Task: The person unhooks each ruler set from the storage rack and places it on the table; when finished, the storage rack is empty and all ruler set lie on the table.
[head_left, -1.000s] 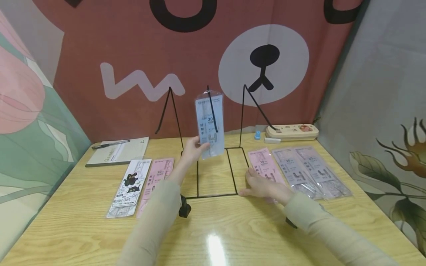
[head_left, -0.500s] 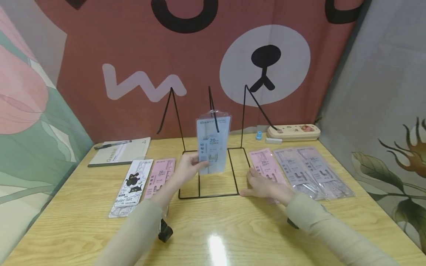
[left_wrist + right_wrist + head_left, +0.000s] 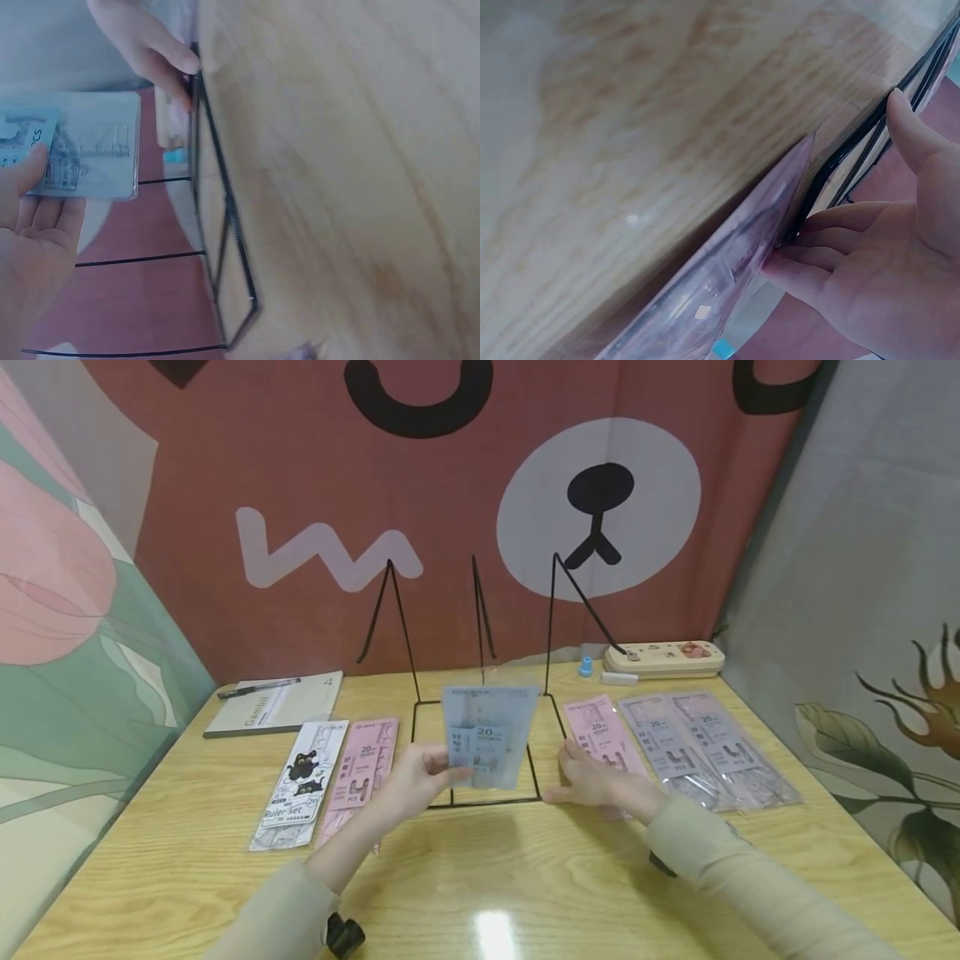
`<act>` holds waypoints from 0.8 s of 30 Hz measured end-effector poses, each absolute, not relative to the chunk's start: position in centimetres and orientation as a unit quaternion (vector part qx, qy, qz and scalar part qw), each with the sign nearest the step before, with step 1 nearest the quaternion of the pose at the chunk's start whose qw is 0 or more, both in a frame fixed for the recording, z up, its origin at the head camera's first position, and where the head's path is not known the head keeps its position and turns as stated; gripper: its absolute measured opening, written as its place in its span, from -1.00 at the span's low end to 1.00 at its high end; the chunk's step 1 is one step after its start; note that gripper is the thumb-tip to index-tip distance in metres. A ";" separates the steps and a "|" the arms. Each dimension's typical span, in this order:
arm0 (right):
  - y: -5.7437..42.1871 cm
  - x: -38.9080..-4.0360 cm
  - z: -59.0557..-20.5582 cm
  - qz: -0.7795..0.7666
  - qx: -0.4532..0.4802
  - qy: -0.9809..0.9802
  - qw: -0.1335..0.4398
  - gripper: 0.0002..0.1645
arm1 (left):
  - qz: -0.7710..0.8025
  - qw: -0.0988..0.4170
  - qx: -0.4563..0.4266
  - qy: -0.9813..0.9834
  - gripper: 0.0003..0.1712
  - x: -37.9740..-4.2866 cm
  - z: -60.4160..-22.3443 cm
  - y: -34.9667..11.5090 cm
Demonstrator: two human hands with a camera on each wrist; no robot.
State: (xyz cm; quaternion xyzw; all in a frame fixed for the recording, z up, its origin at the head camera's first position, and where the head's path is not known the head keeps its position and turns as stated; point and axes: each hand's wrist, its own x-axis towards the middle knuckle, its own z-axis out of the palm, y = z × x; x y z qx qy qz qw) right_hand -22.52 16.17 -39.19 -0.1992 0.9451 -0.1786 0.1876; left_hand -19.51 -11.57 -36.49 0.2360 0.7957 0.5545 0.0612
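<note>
A blue ruler set [image 3: 489, 735] in a clear sleeve is pinched between the thumb and fingers of my left hand [image 3: 423, 781]. It tilts in front of the middle hook of a black wire display stand [image 3: 551, 627], its top below the hook's tip. The clear ruler [image 3: 94, 142] shows through the sleeve in the left wrist view. My right hand [image 3: 596, 781] rests at the stand's front right corner, thumb on the front bar and fingers along the side bar. A pink ruler set [image 3: 596, 727] lies beside those fingers, partly hidden by the hand.
Two more packaged ruler sets [image 3: 708, 739] lie at the right. A cat-print ruler set [image 3: 300, 777] and a pink packaged set [image 3: 362, 768] lie left. Behind are a notebook [image 3: 300, 693] with a pen [image 3: 258, 687], a pencil case [image 3: 667, 658], a blue sharpener-like piece [image 3: 586, 667] and an eraser [image 3: 618, 678].
My left hand has brought the blue ruler set down and toward me, off the middle hook, and its top now leans back. My right hand has stayed at the stand's corner.
</note>
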 end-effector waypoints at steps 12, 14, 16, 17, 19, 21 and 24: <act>16.1 -22.3 -39.0 -0.185 -0.199 0.943 0.192 0.08 | 0.536 0.135 0.242 0.797 -0.57 -15.6 -35.8 -17.4; 16.1 -22.3 -39.0 -0.183 -0.197 0.944 0.191 0.08 | 0.535 0.141 0.227 0.801 -0.54 -15.3 -36.1 -19.1; 16.1 -22.3 -39.1 -0.182 -0.195 0.945 0.191 0.08 | 0.532 0.146 0.207 0.808 -0.51 -15.0 -36.3 -20.9; 16.1 -22.3 -39.1 -0.182 -0.194 0.945 0.192 0.08 | 0.531 0.145 0.195 0.812 -0.51 -14.8 -36.3 -21.8; 16.1 -22.4 -39.2 -0.182 -0.192 0.945 0.192 0.08 | 0.528 0.136 0.176 0.820 -0.51 -14.7 -36.2 -23.7; 16.1 -22.3 -39.2 -0.181 -0.190 0.946 0.192 0.08 | 0.527 0.128 0.151 0.826 -0.50 -14.6 -35.9 -25.8; 16.1 -22.4 -39.1 -0.181 -0.188 0.947 0.190 0.08 | 0.519 0.119 0.125 0.837 -0.51 -14.7 -35.3 -29.4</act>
